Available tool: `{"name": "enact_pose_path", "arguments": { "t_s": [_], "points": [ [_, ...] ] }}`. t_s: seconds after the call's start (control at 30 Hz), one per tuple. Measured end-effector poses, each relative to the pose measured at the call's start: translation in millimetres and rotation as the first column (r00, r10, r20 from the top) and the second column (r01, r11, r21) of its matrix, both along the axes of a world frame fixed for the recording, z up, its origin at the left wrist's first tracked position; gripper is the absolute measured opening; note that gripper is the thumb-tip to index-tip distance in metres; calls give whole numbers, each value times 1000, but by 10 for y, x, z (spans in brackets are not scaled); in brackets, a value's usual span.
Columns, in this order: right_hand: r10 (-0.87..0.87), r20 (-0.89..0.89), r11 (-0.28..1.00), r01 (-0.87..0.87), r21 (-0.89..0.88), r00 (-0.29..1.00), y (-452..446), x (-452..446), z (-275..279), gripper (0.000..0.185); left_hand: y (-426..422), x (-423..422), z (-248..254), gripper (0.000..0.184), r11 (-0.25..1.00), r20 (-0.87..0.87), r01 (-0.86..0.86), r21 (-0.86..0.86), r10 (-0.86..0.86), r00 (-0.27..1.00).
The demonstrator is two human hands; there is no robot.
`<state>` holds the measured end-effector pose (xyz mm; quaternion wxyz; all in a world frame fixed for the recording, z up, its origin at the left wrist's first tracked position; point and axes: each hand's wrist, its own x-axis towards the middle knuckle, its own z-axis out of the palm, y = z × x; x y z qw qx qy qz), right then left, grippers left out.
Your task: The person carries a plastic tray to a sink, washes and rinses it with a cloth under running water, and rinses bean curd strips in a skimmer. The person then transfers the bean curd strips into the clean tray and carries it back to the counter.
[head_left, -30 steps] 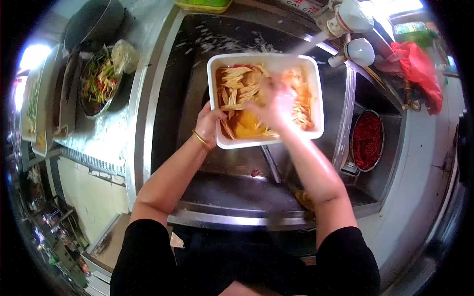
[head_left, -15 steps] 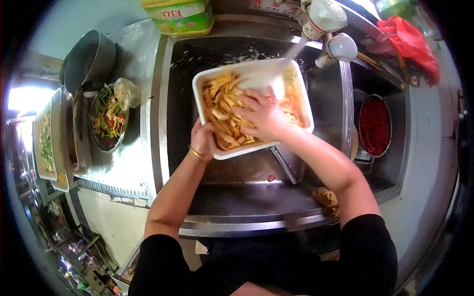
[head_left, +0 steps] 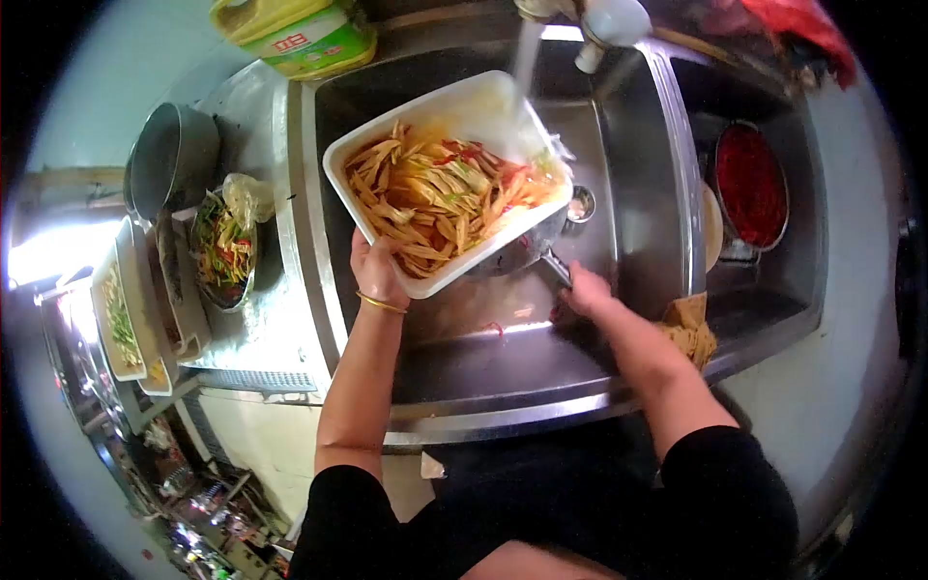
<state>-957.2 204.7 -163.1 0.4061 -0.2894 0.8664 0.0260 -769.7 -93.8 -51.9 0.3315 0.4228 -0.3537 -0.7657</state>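
Note:
My left hand grips the lower left corner of a white tub, which is tilted over the sink. Inside the tub lie yellow-brown strips with red and green pieces in orange liquid. Water from the tap runs down at the tub's far edge. My right hand is closed around the dark handle of a metal utensil, whose wide part is partly hidden beneath the tub.
A second basin at the right holds a bowl of red chillies. On the left counter stand a dark pot, a bowl of cut vegetables and trays. A yellow-green jug stands behind; a brown cloth-like thing lies on the sink's edge.
My right hand has left the strips in the tub and taken hold of the utensil's handle. The tub is now more tilted and turned, and the view has shifted.

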Motion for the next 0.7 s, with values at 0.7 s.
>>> {"name": "enact_pose_path", "arguments": {
  "t_s": [0.7],
  "points": [
    [-271, 403, 456, 485, -747, 874, -1864, -338, 600, 67, 446, 451, 1043, 71, 383, 258, 121, -916, 329, 909]
  ]
}}
